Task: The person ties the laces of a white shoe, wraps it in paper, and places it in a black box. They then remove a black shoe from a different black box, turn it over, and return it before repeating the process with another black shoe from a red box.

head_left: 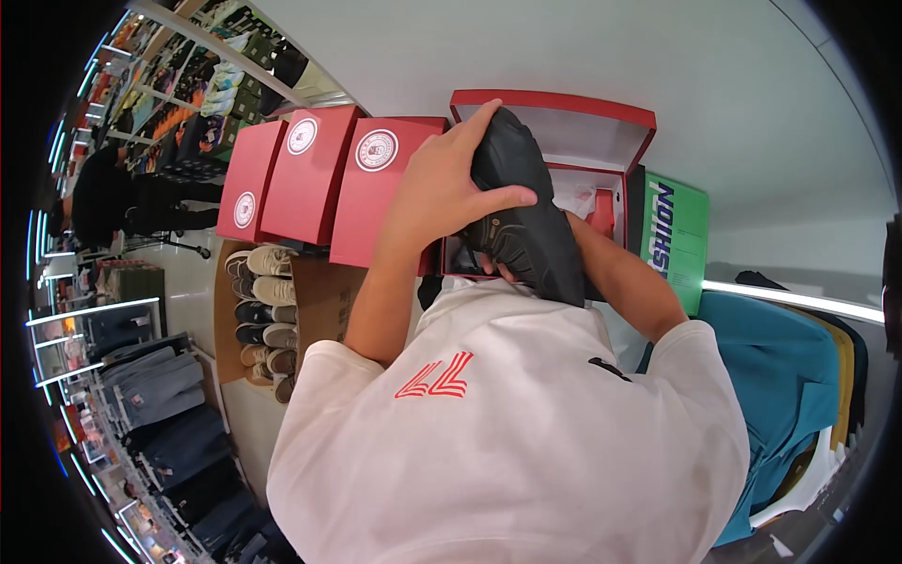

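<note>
A black shoe (537,221) is held up in front of my chest, tilted, with its dark sole edge toward the right. My left hand (462,174) grips it from the left, fingers over its upper end and thumb across its side. From the right, my right forearm passes behind the shoe. Only some fingertips of my right hand (500,270) show, curled at the shoe's lower left side; the rest is hidden. Just beyond stands an open red shoebox (615,188), its lid raised, with white paper and something red inside.
Several closed red shoeboxes (378,183) stand to the left. Below them, a cardboard box (319,315) holds several pairs of shoes (272,291). A green box (678,235) and hanging teal clothing (766,367) are on the right. A person in black (103,202) stands far left near shelves.
</note>
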A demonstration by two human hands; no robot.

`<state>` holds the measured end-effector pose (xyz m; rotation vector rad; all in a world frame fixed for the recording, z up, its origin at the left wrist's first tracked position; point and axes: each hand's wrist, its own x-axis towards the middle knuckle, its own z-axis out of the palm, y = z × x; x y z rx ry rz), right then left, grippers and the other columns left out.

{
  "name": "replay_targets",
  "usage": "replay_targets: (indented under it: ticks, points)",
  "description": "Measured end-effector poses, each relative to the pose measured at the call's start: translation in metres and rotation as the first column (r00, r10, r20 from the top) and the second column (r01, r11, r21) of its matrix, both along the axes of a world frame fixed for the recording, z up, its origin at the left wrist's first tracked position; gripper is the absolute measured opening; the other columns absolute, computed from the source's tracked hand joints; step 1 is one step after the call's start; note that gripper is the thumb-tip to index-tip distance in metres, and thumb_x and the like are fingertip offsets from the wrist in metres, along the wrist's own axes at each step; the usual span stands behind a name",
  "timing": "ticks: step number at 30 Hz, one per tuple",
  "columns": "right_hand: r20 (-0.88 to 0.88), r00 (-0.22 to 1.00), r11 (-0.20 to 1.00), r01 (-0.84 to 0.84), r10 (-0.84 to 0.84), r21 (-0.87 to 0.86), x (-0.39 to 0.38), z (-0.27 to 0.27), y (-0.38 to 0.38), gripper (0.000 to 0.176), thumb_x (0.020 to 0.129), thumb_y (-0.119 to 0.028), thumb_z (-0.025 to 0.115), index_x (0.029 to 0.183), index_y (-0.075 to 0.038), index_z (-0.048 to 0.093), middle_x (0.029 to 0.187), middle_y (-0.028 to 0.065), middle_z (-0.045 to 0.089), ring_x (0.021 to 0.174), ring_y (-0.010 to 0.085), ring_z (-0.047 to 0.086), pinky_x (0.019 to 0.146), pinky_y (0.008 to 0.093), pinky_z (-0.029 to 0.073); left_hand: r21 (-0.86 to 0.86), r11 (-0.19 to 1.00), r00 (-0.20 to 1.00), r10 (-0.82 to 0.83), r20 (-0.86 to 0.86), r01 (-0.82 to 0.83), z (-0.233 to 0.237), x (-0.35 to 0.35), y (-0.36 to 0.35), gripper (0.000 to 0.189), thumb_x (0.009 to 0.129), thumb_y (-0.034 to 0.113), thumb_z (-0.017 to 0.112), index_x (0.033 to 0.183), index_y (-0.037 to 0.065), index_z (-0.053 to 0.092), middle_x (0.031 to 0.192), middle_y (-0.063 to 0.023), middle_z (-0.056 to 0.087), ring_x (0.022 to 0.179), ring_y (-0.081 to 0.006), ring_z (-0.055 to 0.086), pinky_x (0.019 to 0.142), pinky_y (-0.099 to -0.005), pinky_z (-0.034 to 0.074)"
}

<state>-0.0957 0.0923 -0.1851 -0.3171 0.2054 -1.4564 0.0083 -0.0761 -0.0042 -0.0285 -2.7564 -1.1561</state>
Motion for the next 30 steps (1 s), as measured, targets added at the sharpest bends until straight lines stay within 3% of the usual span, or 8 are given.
replay_targets:
  ticks: [7,9,17,20,22,24,26,30]
  points:
    - [-0.144,0.941,0.844,0.338,-0.306,0.418,0.005,0.002,0.019,0.074,0.099,-0.060,0.054,0.150,-0.006,0.047,0.137,0.0194,0.061,0.119,0.0293,0.066,0.102,0.0411,0.055,0.036,0.989,0.988,0.139,0.075,-0.142,-0.024,0.000,-0.002,0.075,0.087,0.050,0.074,0.142,0.002,0.057,0.101,-0.0245,0.073,0.090,-0.0325,0.072,0.084,-0.0378,0.054]
    - [-0.517,0.726,0.681,0.656,-0.453,0.326,0.029,0.027,0.037,0.076,0.099,-0.061,0.053,0.152,-0.007,0.045,0.140,0.0187,0.060,0.123,0.0297,0.064,0.104,0.0415,0.053,0.021,0.984,0.976,0.170,0.137,-0.175,-0.028,-0.003,0.000,0.072,0.089,0.049,0.072,0.141,0.002,0.058,0.097,-0.0242,0.073,0.086,-0.0313,0.072,0.081,-0.0377,0.054]
    - [-0.368,0.816,0.664,0.578,-0.446,0.475,0.048,0.073,0.043,0.072,0.101,-0.054,0.054,0.154,-0.007,0.041,0.145,0.0163,0.056,0.129,0.0286,0.060,0.109,0.0422,0.050,0.101,0.962,0.964,0.243,0.108,-0.253,-0.047,-0.002,0.001,0.069,0.090,0.053,0.066,0.138,0.005,0.062,0.078,-0.0230,0.069,0.073,-0.0354,0.069,0.075,-0.0433,0.053]
    - [-0.367,0.833,0.726,0.545,-0.414,0.420,0.037,0.057,0.038,0.072,0.102,-0.053,0.055,0.154,-0.006,0.041,0.145,0.0163,0.056,0.128,0.0274,0.060,0.109,0.0402,0.048,0.128,0.959,0.955,0.225,0.193,-0.252,-0.043,0.003,0.000,0.075,0.088,0.050,0.072,0.143,0.002,0.056,0.107,-0.0240,0.073,0.097,-0.0345,0.072,0.088,-0.0381,0.054]
    - [-0.362,0.853,0.800,0.496,-0.377,0.337,0.024,0.040,0.032,0.072,0.102,-0.052,0.056,0.154,-0.005,0.040,0.143,0.0163,0.057,0.127,0.0264,0.060,0.108,0.0384,0.048,-0.115,0.962,0.953,0.262,0.152,-0.246,-0.038,0.009,0.003,0.095,0.080,0.062,0.073,0.149,0.002,0.047,0.095,-0.0230,0.073,0.090,-0.0379,0.072,0.086,-0.0421,0.054]
    - [-0.830,0.526,0.811,0.558,-0.185,0.173,0.018,0.033,0.023,0.076,0.101,-0.054,0.057,0.154,-0.003,0.039,0.139,0.0167,0.059,0.125,0.0240,0.060,0.104,0.0342,0.048,-0.135,0.954,0.908,0.296,0.296,-0.267,-0.035,0.011,0.004,0.105,0.076,0.063,0.076,0.153,0.002,0.039,0.105,-0.0259,0.072,0.100,-0.0394,0.071,0.090,-0.0416,0.054]
    - [-0.829,0.542,0.867,0.469,-0.136,0.165,0.018,0.066,0.022,0.082,0.100,-0.058,0.057,0.155,-0.001,0.038,0.138,0.0178,0.059,0.125,0.0234,0.059,0.103,0.0322,0.046,0.172,0.915,0.906,0.308,0.291,-0.366,-0.053,0.010,-0.004,0.101,0.076,0.060,0.077,0.150,0.001,0.041,0.114,-0.0273,0.069,0.105,-0.0376,0.069,0.091,-0.0418,0.053]
    - [-0.972,0.225,0.893,0.421,0.068,0.160,0.015,0.085,0.049,0.086,0.097,-0.064,0.055,0.158,-0.007,0.036,0.146,0.0158,0.054,0.130,0.0259,0.054,0.107,0.0349,0.043,0.482,0.768,0.905,0.332,0.264,-0.423,-0.102,0.021,-0.034,0.087,0.077,0.050,0.078,0.142,0.001,0.046,0.122,-0.0233,0.063,0.110,-0.0336,0.065,0.095,-0.0403,0.052]
